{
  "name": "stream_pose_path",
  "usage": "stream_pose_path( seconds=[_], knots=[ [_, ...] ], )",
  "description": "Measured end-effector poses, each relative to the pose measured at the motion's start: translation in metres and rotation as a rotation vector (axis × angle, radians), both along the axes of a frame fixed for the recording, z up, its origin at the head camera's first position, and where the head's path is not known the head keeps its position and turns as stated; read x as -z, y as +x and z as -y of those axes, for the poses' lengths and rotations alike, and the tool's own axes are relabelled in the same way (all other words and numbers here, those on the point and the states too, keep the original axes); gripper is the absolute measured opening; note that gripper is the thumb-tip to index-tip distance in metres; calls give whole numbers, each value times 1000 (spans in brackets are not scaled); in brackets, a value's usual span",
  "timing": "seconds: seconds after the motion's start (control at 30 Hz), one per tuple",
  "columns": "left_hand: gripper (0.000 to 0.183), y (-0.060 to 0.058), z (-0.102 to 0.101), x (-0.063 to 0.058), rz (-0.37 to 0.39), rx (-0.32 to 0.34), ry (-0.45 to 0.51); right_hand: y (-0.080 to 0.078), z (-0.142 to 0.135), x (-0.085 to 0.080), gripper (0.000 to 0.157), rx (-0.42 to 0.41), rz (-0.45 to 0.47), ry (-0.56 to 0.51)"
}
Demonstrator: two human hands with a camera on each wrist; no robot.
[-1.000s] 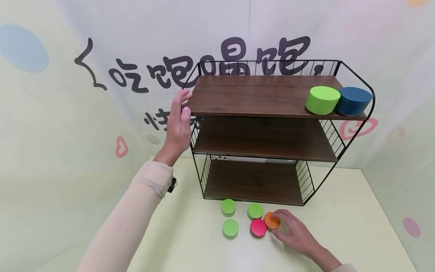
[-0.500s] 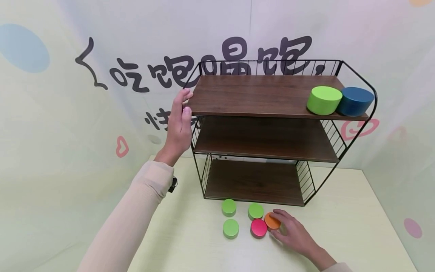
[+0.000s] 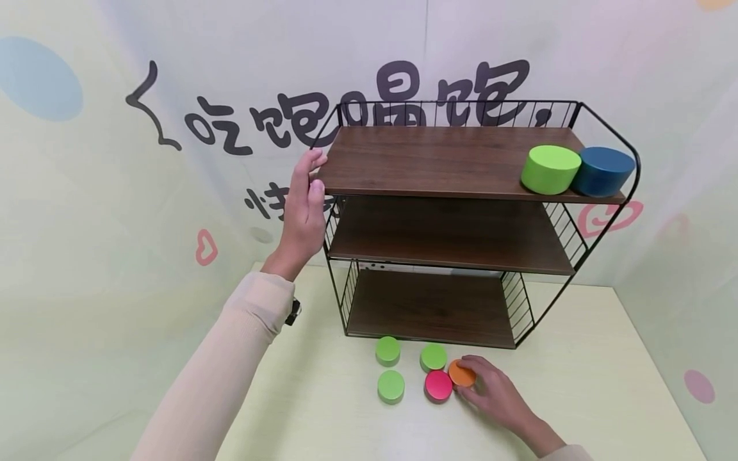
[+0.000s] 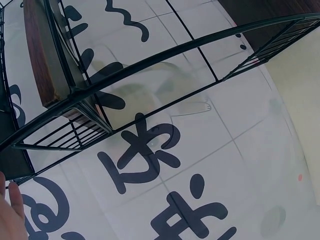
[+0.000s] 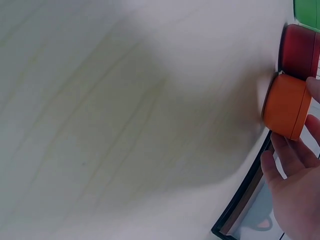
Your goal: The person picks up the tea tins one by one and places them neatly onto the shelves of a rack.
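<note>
Two hands: your left hand (image 3: 303,208), fingers extended, touches one rack (image 3: 450,232); your right hand (image 3: 497,394) pinches one orange cylinder (image 3: 461,374).
Table (image 3: 323,397): that orange, three green cylinders (image 3: 391,387), one red cylinder (image 3: 439,387).
Top shelf (image 3: 426,160): one green block (image 3: 550,170), one blue block (image 3: 603,171).

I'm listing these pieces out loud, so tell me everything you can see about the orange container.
The orange container is short and round, with a flat top and smooth sides that may be painted metal. A seam near the top suggests a closed lid. It appears to stand upright on the table, in front of the shelf unit. The red container is right beside it, seemingly touching. The right hand has it in its grip, around the side.
</note>
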State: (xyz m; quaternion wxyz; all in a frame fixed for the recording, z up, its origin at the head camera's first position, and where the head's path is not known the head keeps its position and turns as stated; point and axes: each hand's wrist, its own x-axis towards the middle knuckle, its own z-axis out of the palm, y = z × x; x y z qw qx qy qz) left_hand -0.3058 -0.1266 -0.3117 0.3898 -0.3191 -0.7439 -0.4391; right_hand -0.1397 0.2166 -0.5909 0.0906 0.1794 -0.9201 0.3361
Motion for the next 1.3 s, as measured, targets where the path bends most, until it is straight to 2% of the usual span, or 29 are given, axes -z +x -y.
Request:
stream_pose_path(
  seconds=[0.27,0.57,1.03,1.3],
  knots=[
    [44,1,0,-2,0,3,5,-3,2,-2,42,18,62,-36],
    [43,0,0,-1,-11,8,15,-4,1,3,45,46,135,-135],
    [44,1,-1,0,-7,3,14,-2,3,8,45,76,77,-126],
    [44,0,0,0,-9,5,10,-3,6,3,45,77,67,-109]
  ],
)
